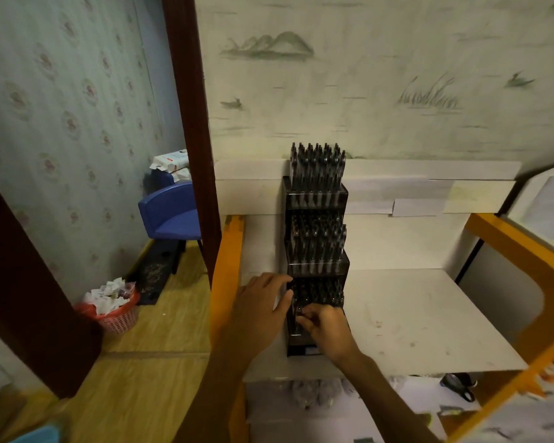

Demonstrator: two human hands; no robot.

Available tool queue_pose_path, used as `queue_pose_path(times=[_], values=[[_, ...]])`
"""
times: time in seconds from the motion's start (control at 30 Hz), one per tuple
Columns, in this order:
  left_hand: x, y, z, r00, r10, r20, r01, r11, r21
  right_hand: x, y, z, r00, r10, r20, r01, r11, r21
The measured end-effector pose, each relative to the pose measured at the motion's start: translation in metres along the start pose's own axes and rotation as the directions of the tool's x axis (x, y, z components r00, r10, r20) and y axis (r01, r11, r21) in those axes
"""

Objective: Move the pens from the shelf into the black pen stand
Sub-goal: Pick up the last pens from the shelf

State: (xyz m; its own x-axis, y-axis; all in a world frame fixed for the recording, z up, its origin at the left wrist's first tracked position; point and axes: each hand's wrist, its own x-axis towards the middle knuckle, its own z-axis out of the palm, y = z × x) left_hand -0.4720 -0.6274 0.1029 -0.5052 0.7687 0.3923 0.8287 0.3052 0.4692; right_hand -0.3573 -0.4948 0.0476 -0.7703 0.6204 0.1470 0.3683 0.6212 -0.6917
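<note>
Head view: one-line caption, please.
Left hand steadies tiered black pen stand; right hand works at its lowest tier.

My way lies open over the bare white shelf right of the black pen stand; the orange frame hems the left.

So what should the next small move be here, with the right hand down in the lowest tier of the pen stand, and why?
Probably to let go and lift the right hand out. Its fingers are curled among the pens in the lowest tier of the black pen stand, apparently seating one, while the left hand rests against the stand's left side. The two upper tiers look full already.
</note>
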Motion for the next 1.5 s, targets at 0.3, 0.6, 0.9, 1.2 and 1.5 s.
queue_pose_path(times=[0.3, 0.6, 0.9, 1.2, 1.5], values=[[0.02, 0.046, 0.025, 0.99, 0.127, 0.064, -0.123, 0.99, -0.064, -0.027, 0.012, -0.061, 0.986, 0.018, -0.168, -0.039, 0.991, -0.126], [0.026, 0.147, 0.083, 0.944, 0.298, 0.144, -0.279, 0.95, -0.141, -0.09, 0.065, -0.164, 0.92, 0.129, -0.37, -0.254, 0.914, -0.315], [0.01, 0.296, 0.162, 0.893, 0.391, 0.223, -0.363, 0.918, -0.159, -0.191, 0.168, -0.28, 0.854, 0.208, -0.477, -0.394, 0.857, -0.332], [-0.007, 0.451, 0.247, 0.87, 0.435, 0.231, -0.41, 0.9, -0.149, -0.279, 0.272, -0.394, 0.814, 0.271, -0.514, -0.464, 0.835, -0.295], [0.014, 0.541, 0.318, 0.866, 0.416, 0.279, -0.411, 0.908, -0.081, -0.304, 0.355, -0.465, 0.782, 0.352, -0.513, -0.524, 0.818, -0.237]])
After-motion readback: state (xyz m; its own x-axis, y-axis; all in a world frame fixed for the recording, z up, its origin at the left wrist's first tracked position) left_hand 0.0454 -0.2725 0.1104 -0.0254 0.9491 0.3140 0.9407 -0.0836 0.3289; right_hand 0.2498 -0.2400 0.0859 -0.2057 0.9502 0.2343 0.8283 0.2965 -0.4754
